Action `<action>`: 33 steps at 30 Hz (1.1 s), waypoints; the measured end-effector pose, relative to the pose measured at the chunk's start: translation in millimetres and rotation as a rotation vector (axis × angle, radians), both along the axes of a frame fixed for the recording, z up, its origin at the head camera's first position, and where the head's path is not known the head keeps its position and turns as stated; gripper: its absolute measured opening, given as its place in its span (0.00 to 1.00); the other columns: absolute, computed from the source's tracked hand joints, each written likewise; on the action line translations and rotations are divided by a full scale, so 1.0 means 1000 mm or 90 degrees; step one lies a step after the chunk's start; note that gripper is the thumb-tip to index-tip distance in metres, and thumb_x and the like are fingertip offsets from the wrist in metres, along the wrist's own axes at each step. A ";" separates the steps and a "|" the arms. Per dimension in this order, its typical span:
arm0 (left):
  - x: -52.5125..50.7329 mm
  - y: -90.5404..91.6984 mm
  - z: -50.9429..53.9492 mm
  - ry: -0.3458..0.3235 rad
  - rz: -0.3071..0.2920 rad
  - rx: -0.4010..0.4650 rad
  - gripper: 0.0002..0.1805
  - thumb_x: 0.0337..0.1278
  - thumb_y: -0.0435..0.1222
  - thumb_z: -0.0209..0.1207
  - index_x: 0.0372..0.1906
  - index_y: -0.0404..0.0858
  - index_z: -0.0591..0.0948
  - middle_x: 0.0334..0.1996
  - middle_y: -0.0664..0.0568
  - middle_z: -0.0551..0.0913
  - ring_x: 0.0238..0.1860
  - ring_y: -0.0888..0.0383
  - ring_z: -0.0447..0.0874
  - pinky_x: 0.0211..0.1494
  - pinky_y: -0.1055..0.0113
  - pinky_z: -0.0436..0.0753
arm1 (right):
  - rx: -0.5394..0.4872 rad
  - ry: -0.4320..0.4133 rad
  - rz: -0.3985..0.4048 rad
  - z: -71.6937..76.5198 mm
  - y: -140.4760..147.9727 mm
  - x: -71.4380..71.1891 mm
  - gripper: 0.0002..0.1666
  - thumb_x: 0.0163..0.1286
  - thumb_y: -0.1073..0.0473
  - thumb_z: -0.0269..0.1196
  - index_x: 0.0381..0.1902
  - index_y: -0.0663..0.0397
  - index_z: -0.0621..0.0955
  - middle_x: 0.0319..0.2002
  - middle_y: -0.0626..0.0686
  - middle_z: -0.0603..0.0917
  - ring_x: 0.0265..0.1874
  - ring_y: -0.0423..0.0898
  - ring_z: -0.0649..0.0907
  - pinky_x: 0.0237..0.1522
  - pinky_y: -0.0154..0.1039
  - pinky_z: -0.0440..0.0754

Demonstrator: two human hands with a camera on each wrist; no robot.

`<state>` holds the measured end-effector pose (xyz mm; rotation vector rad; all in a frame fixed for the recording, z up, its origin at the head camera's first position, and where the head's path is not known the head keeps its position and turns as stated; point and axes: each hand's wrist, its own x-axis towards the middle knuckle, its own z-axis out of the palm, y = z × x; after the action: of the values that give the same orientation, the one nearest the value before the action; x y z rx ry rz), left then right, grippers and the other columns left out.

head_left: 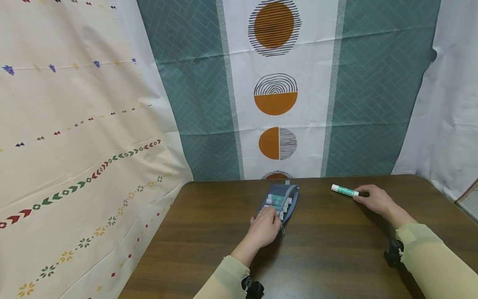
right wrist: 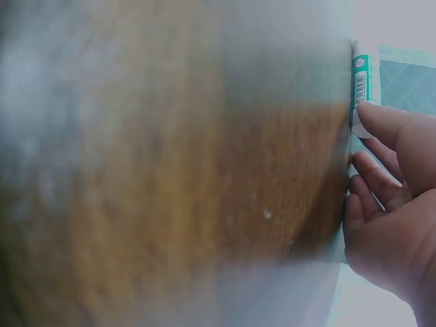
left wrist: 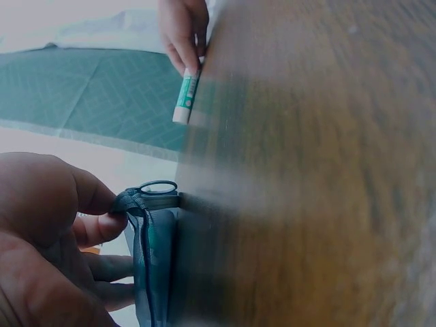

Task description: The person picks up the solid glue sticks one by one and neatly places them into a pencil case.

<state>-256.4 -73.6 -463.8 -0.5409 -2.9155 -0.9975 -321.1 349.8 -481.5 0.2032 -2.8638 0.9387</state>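
A blue zip pouch (head_left: 275,190) lies on the table, its zip side open, with several green-and-white sticks (head_left: 275,199) showing inside. My left hand (head_left: 265,227) pinches the near corner of the pouch; the left wrist view shows thumb and forefinger at the zip end, beside a small ring (left wrist: 158,186). Further right, a white-capped green glue stick (head_left: 344,190) is at the tabletop. My right hand (head_left: 376,201) pinches its right end between thumb and forefinger, the other fingers loosely curled, as the right wrist view shows.
Both hands work over a brown wooden table (head_left: 209,241). Behind it hangs a green and white cloth (head_left: 306,137) with orange circle prints. A cream patterned cloth (head_left: 74,124) hangs along the left side. Dark wrist devices (head_left: 393,252) sit at both sleeves.
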 end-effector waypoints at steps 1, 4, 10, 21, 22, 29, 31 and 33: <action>0.000 0.000 0.000 0.000 0.001 0.000 0.10 0.80 0.35 0.56 0.35 0.45 0.74 0.37 0.58 0.76 0.82 0.37 0.66 0.72 0.16 0.58 | 0.000 0.001 -0.001 0.000 0.000 0.000 0.20 0.78 0.59 0.70 0.55 0.74 0.85 0.62 0.82 0.78 0.62 0.80 0.76 0.60 0.76 0.74; -0.001 0.000 -0.001 0.004 0.001 -0.002 0.11 0.80 0.35 0.56 0.34 0.45 0.73 0.36 0.58 0.75 0.82 0.38 0.67 0.72 0.16 0.59 | 0.000 0.001 -0.004 0.000 0.000 0.000 0.20 0.77 0.59 0.70 0.55 0.73 0.85 0.62 0.81 0.78 0.61 0.80 0.76 0.59 0.75 0.74; 0.000 -0.001 -0.001 0.006 0.001 -0.005 0.11 0.80 0.35 0.56 0.34 0.45 0.73 0.35 0.58 0.74 0.80 0.40 0.70 0.72 0.16 0.60 | 0.003 -0.001 -0.009 0.000 -0.001 0.000 0.21 0.77 0.58 0.70 0.55 0.73 0.85 0.62 0.82 0.77 0.62 0.81 0.75 0.60 0.76 0.74; -0.001 -0.001 -0.002 0.003 0.004 -0.012 0.10 0.79 0.35 0.57 0.36 0.46 0.74 0.36 0.58 0.74 0.78 0.41 0.72 0.72 0.16 0.60 | -0.006 -0.033 -0.034 0.007 -0.003 0.005 0.27 0.81 0.52 0.68 0.62 0.73 0.82 0.66 0.83 0.74 0.61 0.78 0.76 0.61 0.75 0.74; -0.001 -0.001 -0.002 0.003 0.005 -0.011 0.10 0.79 0.35 0.57 0.36 0.46 0.74 0.36 0.58 0.75 0.79 0.40 0.70 0.72 0.16 0.60 | -0.006 -0.036 -0.036 0.007 -0.003 0.005 0.28 0.82 0.52 0.67 0.63 0.73 0.82 0.66 0.83 0.74 0.61 0.78 0.76 0.61 0.75 0.74; -0.002 0.000 -0.003 0.002 0.003 -0.010 0.10 0.79 0.34 0.57 0.35 0.45 0.74 0.38 0.57 0.77 0.82 0.38 0.67 0.72 0.16 0.60 | 0.001 -0.041 -0.041 0.007 -0.003 0.008 0.30 0.83 0.49 0.67 0.64 0.72 0.82 0.66 0.83 0.74 0.59 0.77 0.77 0.60 0.75 0.75; -0.002 0.000 -0.003 0.003 0.003 -0.011 0.10 0.79 0.35 0.57 0.35 0.45 0.74 0.38 0.57 0.77 0.82 0.38 0.67 0.72 0.16 0.60 | 0.002 -0.039 -0.040 0.008 -0.003 0.009 0.30 0.83 0.48 0.67 0.64 0.72 0.82 0.66 0.83 0.74 0.59 0.77 0.77 0.60 0.75 0.75; -0.002 0.000 -0.003 0.002 0.003 -0.009 0.10 0.79 0.35 0.57 0.35 0.45 0.74 0.37 0.57 0.77 0.82 0.38 0.67 0.72 0.16 0.60 | 0.003 -0.036 -0.038 0.008 -0.004 0.009 0.31 0.83 0.47 0.67 0.64 0.72 0.82 0.66 0.82 0.75 0.59 0.76 0.78 0.60 0.75 0.75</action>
<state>-258.2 -73.6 -466.6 -0.5353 -2.9217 -0.9746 -312.0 345.3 -473.2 0.0928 -2.9056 0.9416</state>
